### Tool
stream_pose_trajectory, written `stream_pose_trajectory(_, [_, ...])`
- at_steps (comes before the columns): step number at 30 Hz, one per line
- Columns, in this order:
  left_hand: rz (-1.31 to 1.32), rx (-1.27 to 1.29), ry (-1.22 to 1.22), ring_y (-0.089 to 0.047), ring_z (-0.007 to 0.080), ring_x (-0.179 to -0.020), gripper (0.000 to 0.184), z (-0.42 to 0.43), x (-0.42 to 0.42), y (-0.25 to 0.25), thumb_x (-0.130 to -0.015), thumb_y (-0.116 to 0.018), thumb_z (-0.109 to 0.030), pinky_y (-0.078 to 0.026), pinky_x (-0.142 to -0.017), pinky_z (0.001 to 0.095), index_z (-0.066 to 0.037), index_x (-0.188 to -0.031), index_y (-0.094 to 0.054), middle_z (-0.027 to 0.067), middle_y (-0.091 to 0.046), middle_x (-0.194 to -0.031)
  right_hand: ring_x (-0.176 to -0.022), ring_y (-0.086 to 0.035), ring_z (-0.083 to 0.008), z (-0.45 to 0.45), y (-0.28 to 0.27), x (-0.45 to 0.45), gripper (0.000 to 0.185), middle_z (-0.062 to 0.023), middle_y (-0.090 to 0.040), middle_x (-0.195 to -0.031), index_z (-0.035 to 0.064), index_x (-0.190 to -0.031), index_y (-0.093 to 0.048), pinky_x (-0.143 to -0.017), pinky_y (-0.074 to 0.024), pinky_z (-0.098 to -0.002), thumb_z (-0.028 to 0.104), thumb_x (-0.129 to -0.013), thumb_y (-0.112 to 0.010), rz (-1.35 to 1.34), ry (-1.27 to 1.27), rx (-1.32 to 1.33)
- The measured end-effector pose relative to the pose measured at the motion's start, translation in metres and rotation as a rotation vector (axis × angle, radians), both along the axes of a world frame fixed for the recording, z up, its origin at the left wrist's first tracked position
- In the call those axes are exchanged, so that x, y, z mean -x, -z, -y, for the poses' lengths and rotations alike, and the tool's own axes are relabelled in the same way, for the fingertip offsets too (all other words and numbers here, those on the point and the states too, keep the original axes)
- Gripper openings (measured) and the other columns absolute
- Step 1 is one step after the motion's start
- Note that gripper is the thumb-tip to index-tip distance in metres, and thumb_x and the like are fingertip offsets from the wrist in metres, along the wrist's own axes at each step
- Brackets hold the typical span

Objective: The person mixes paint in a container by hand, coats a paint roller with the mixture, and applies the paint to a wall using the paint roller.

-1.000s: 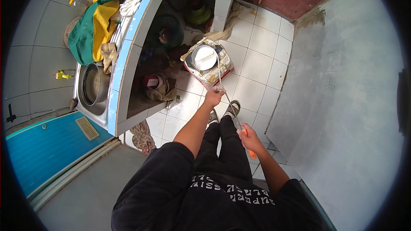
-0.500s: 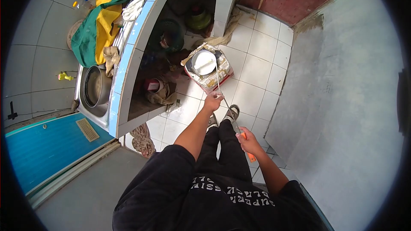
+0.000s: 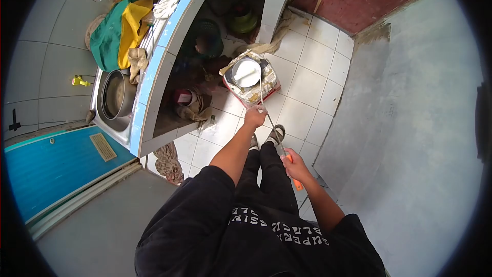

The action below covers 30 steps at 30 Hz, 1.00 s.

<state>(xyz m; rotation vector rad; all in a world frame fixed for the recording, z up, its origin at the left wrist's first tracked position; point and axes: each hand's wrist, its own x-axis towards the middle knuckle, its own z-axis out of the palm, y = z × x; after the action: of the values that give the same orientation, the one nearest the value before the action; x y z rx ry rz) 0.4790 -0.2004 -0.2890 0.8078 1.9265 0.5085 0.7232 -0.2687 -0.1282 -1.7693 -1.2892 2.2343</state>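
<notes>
1. The left hand [image 3: 255,117] has its fingers curled in and pinching the thin metal rod of a paint roller [image 3: 273,128].
2. The right hand [image 3: 295,166], nearer the body, has its fingers wrapped around the roller's orange handle [image 3: 298,184]; the handle's end sticks out behind them.
3. Between the two sets of fingers the rod runs bare, passing over a shoe [image 3: 278,133] on the person's foot.
4. Beyond the left fingers, the rod goes on to the white roller head [image 3: 248,74], which lies in a round tub [image 3: 237,83] with white paint inside.
5. The tub sits on a worn cardboard box [image 3: 267,91], just ahead of the left fingers, on white floor tiles [image 3: 307,79].
6. Left of the left fingers, under a blue-edged counter [image 3: 149,87], is a dark recess; a green gas cylinder [image 3: 243,22] stands deeper inside.
7. Farther left, a metal pot [image 3: 126,97] rests in a sink [image 3: 116,130], near a green and yellow cloth [image 3: 108,38].
8. Well to the right of the right fingers rises a grey wall [image 3: 392,118].
</notes>
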Motion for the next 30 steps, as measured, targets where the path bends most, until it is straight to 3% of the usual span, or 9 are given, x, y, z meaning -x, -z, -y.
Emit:
stream_pose_trajectory(3, [0.043, -0.008, -0.060, -0.069, 0.0259, -0.103, 0.031, 0.001, 0.003, 0.002, -0.084, -0.077, -0.030, -0.051, -0.093, 0.0364, -0.007, -0.106, -0.074, 0.0143, -0.074, -0.110, -0.047, -0.052, -0.0124, 0.002, 0.002, 0.002, 0.051, -0.0025, -0.052, -0.069, 0.0045, -0.145, -0.047, -0.044, -0.0441, -0.0300, 0.028, -0.102, -0.061, 0.020, -0.007, -0.019])
stream_pose_trajectory(5, [0.048, -0.039, -0.042, -0.065, 0.0338, -0.115, 0.033, 0.002, 0.004, 0.004, -0.082, -0.076, -0.039, -0.050, -0.100, 0.0415, -0.016, -0.105, -0.075, 0.0194, -0.070, -0.119, -0.047, -0.049, -0.0112, 0.003, 0.002, 0.005, 0.048, -0.0018, -0.051, -0.069, 0.0056, -0.144, -0.046, -0.042, -0.0418, -0.0290, 0.026, -0.103, -0.060, 0.010, 0.006, -0.006])
stream_pose_trajectory(8, [0.000, -0.031, -0.019, -0.069, 0.0271, -0.106, 0.027, -0.001, 0.002, 0.000, -0.084, -0.077, -0.028, -0.051, -0.095, 0.0376, -0.006, -0.101, -0.074, 0.0157, -0.074, -0.110, -0.046, -0.049, -0.0109, 0.001, 0.000, 0.005, 0.048, -0.0014, -0.051, -0.068, 0.0054, -0.144, -0.046, -0.042, -0.0418, -0.0289, 0.026, -0.103, -0.060, 0.005, 0.015, 0.002])
stream_pose_trajectory(11, [0.027, -0.072, -0.038, -0.068, 0.0233, -0.100, 0.023, 0.000, 0.002, 0.008, -0.084, -0.077, -0.025, -0.052, -0.090, 0.0360, -0.006, -0.096, -0.073, 0.0122, -0.074, -0.105, -0.047, -0.051, -0.0118, -0.002, -0.005, 0.004, 0.052, -0.0018, -0.052, -0.066, 0.0041, -0.146, -0.046, -0.043, -0.0438, -0.0298, 0.028, -0.102, -0.061, 0.015, 0.001, -0.006])
stream_pose_trajectory(14, [0.128, 0.013, -0.004, -0.066, 0.0322, -0.114, 0.033, -0.004, 0.007, 0.013, -0.083, -0.076, -0.037, -0.049, -0.101, 0.0396, -0.013, -0.106, -0.075, 0.0189, -0.071, -0.118, -0.047, -0.051, -0.0117, -0.003, -0.007, 0.000, 0.052, -0.0020, -0.052, -0.067, 0.0036, -0.146, -0.046, -0.043, -0.0435, -0.0296, 0.028, -0.102, -0.062, 0.009, 0.004, -0.011])
stream_pose_trajectory(20, [0.273, -0.104, -0.149, -0.066, 0.0280, -0.110, 0.034, -0.004, -0.003, 0.008, -0.082, -0.079, -0.031, -0.050, -0.098, 0.0380, -0.008, -0.107, -0.073, 0.0164, -0.070, -0.117, -0.046, -0.050, -0.0115, -0.002, -0.025, -0.013, 0.051, -0.0020, -0.052, -0.070, 0.0030, -0.145, -0.046, -0.042, -0.0425, -0.0287, 0.025, -0.102, -0.062, -0.039, 0.048, -0.027])
stream_pose_trajectory(25, [0.394, -0.227, -0.151, -0.064, 0.0193, -0.101, 0.032, -0.014, -0.020, -0.078, -0.086, -0.078, -0.025, -0.050, -0.092, 0.0341, -0.005, -0.109, -0.069, 0.0103, -0.069, -0.112, -0.048, -0.048, -0.0083, 0.006, -0.056, -0.036, 0.047, 0.0003, -0.050, -0.069, 0.0050, -0.146, -0.045, -0.042, -0.0419, -0.0260, 0.019, -0.103, -0.059, -0.110, 0.114, -0.055])
stream_pose_trajectory(28, [0.438, -0.300, -0.127, -0.061, 0.0107, -0.094, 0.014, -0.031, -0.035, -0.139, -0.093, -0.073, -0.015, -0.049, -0.088, 0.0275, -0.007, -0.104, -0.067, -0.0004, -0.067, -0.098, -0.046, -0.049, -0.0097, 0.017, -0.075, -0.044, 0.056, -0.0013, -0.054, -0.072, 0.0025, -0.151, -0.041, -0.042, -0.0423, -0.0270, 0.019, -0.102, -0.062, -0.091, 0.195, -0.081])
stream_pose_trajectory(30, [0.533, -0.399, -0.114, -0.061, 0.0105, -0.095, 0.016, -0.054, -0.048, -0.168, -0.093, -0.073, -0.015, -0.049, -0.088, 0.0276, -0.007, -0.106, -0.067, -0.0002, -0.067, -0.099, -0.047, -0.048, -0.0082, 0.011, -0.083, -0.052, 0.059, -0.0007, -0.053, -0.072, 0.0017, -0.153, -0.039, -0.042, -0.0427, -0.0261, 0.018, -0.102, -0.063, -0.169, 0.245, -0.157])
